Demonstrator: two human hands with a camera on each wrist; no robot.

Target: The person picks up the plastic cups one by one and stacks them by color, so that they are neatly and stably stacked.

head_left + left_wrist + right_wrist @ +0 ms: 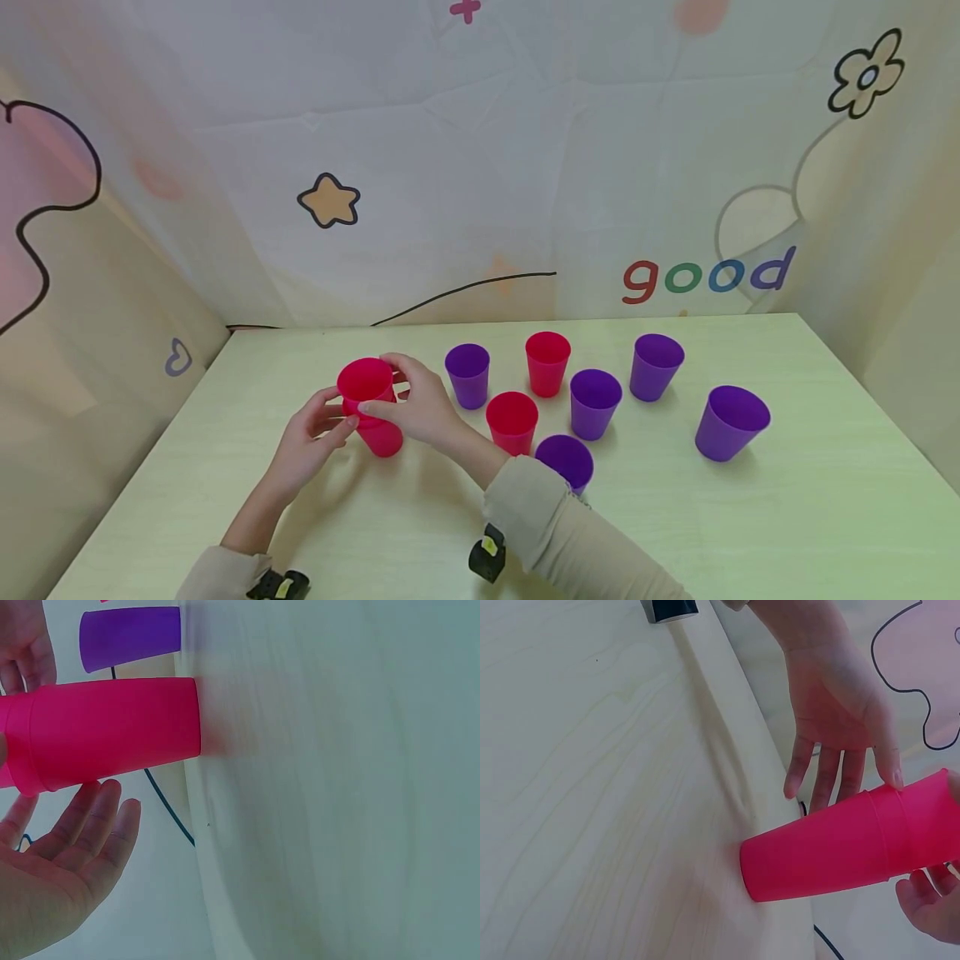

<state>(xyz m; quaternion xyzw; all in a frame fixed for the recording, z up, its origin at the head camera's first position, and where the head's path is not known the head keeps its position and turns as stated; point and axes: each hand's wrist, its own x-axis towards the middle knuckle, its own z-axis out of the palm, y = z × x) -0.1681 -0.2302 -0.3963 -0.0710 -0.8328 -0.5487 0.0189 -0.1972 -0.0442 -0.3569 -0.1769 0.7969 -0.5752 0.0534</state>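
Two red plastic cups are nested in an upright stack on the table; the upper cup [365, 380] sits inside the lower cup [381, 440]. My right hand [422, 400] grips the upper cup, its thumb across the near side and its fingers behind. On the stack's left side is my left hand [306, 442], its fingers fairly straight and loosely spread, fingertips against the cups near the lower cup's rim [881, 832]. The left wrist view shows the left hand [64, 877] alongside the stack, palm apart from the cups.
Right of the stack stand two more red cups [547, 364] and several purple cups [595, 404], all mouth up. One purple cup [565, 463] is partly hidden by the right sleeve [532, 508]. A printed curtain [450, 167] rises behind the table [660, 517].
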